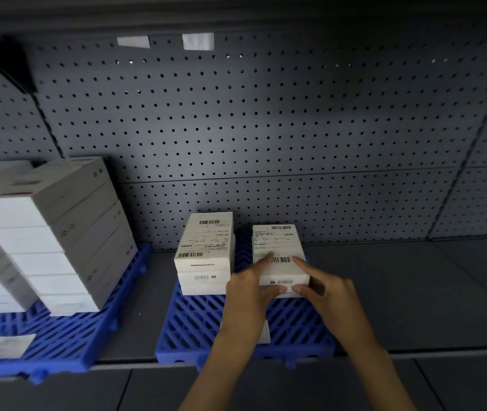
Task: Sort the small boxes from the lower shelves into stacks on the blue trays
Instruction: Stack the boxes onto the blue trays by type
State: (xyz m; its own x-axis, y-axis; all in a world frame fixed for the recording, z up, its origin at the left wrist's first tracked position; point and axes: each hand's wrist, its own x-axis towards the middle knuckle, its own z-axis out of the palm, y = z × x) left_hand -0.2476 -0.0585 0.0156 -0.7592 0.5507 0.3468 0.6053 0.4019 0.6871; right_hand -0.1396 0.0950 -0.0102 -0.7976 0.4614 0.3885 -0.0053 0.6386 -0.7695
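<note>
While my left hand (246,295) and right hand (329,298) each pinch the box (278,247), index finger on top and thumb on the near face, it sits on the tray (198,324) at lower centre, just beside a stack (205,256).

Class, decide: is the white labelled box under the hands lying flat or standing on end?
Lying flat: the white labelled box has its broad barcode face up on the blue slatted tray.

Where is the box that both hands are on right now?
In the head view, the box is at the back right of the middle blue tray, right of a two-box stack. The left hand and right hand pinch its front edge.
</note>
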